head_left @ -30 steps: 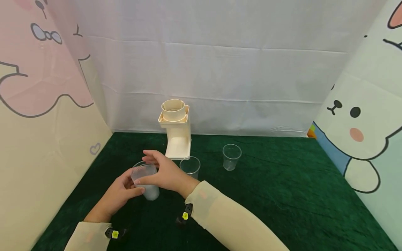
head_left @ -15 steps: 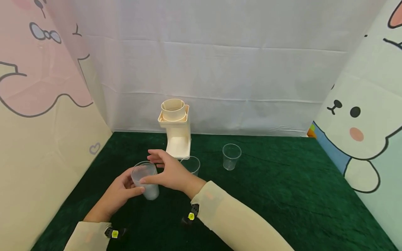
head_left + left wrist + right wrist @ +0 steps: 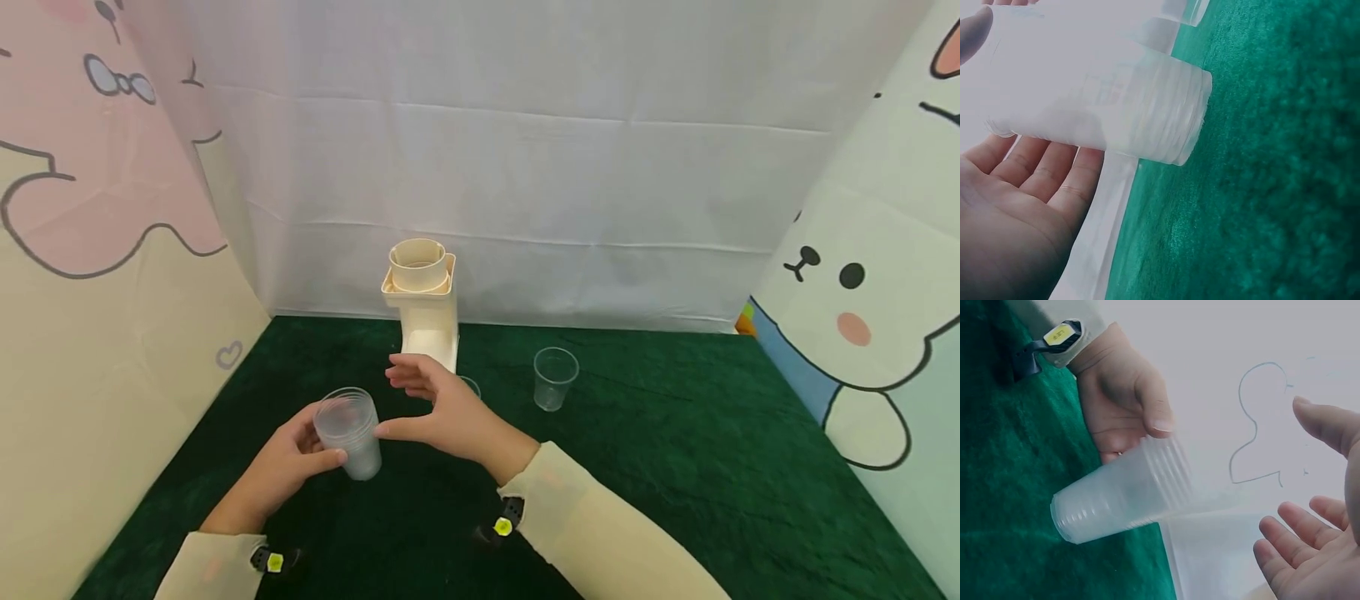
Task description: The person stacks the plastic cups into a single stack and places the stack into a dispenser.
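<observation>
My left hand [image 3: 288,467] grips a stack of nested clear plastic cups [image 3: 352,437] above the green cloth, at the left of the head view. The thumb lies on the near side of the stack and the fingers go round behind it. In the left wrist view the cups' ridged ends [image 3: 1172,112] lie closely nested. Just right of the stack, my right hand [image 3: 457,417] holds nothing. Its fingers are extended and its thumb is apart from them, with the thumb tip close to the cups. From the right wrist view, a gap separates the right hand [image 3: 1316,550] from the stack.
Behind my right hand stands a cream cup dispenser [image 3: 429,312] with a round top opening. A single clear cup [image 3: 555,380] stands upright to the right. Another clear cup [image 3: 471,385] is mostly hidden by my right hand. Printed and white curtains [image 3: 525,183] enclose the green cloth [image 3: 675,433].
My right hand has moved away from the stack to the right, its thumb leaving the cups' rim. It now covers more of the nearer single cup. The left hand and stack stay in place.
</observation>
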A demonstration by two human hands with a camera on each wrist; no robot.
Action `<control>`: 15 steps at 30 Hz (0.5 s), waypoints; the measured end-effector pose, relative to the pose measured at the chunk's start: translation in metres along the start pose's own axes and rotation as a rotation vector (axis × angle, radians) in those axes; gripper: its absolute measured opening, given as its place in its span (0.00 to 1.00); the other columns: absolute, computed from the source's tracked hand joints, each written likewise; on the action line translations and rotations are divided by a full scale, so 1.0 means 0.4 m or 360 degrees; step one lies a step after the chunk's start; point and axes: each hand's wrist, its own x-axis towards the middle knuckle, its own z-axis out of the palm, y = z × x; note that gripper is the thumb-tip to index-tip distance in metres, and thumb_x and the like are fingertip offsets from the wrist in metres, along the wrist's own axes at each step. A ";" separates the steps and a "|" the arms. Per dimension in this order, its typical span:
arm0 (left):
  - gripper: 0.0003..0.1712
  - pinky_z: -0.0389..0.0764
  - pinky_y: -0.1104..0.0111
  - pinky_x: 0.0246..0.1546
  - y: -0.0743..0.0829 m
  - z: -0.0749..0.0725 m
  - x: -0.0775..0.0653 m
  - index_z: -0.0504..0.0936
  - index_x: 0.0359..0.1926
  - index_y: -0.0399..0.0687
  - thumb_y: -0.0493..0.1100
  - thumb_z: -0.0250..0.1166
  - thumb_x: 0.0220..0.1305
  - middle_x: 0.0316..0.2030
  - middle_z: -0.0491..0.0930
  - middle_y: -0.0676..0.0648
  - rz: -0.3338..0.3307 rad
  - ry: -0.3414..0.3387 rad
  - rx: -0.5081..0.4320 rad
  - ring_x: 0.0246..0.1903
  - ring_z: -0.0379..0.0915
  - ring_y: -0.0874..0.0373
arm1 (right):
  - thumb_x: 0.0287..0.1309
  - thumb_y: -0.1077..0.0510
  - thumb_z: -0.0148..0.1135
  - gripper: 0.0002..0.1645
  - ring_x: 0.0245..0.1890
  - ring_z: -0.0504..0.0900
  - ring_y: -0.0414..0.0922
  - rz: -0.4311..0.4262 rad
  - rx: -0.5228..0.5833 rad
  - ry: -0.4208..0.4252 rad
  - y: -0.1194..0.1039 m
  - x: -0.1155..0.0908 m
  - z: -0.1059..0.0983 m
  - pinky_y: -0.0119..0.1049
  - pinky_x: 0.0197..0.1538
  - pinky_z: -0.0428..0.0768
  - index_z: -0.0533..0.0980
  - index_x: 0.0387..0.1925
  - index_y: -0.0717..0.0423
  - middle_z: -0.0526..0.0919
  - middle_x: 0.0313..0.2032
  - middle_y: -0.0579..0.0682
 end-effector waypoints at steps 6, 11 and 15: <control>0.37 0.78 0.71 0.53 -0.005 -0.001 0.003 0.62 0.74 0.39 0.36 0.68 0.68 0.64 0.70 0.32 0.0012 -0.0028 -0.0048 0.55 0.77 0.61 | 0.57 0.50 0.78 0.49 0.67 0.73 0.41 -0.0007 0.0010 0.0039 -0.002 -0.036 -0.045 0.48 0.71 0.67 0.63 0.75 0.44 0.74 0.68 0.46; 0.37 0.79 0.70 0.53 -0.005 -0.005 0.005 0.63 0.74 0.39 0.35 0.68 0.68 0.64 0.70 0.32 0.0023 -0.0041 -0.0065 0.55 0.77 0.61 | 0.57 0.55 0.78 0.48 0.67 0.72 0.42 -0.0035 -0.0026 0.0097 0.006 -0.060 -0.092 0.45 0.71 0.68 0.63 0.75 0.46 0.73 0.68 0.47; 0.37 0.79 0.70 0.53 -0.001 -0.008 0.004 0.62 0.74 0.38 0.34 0.68 0.68 0.64 0.69 0.31 0.0036 -0.0053 -0.0080 0.55 0.77 0.61 | 0.58 0.57 0.77 0.48 0.68 0.72 0.44 -0.0081 -0.0030 0.0153 0.022 -0.078 -0.133 0.44 0.71 0.67 0.63 0.75 0.48 0.74 0.68 0.49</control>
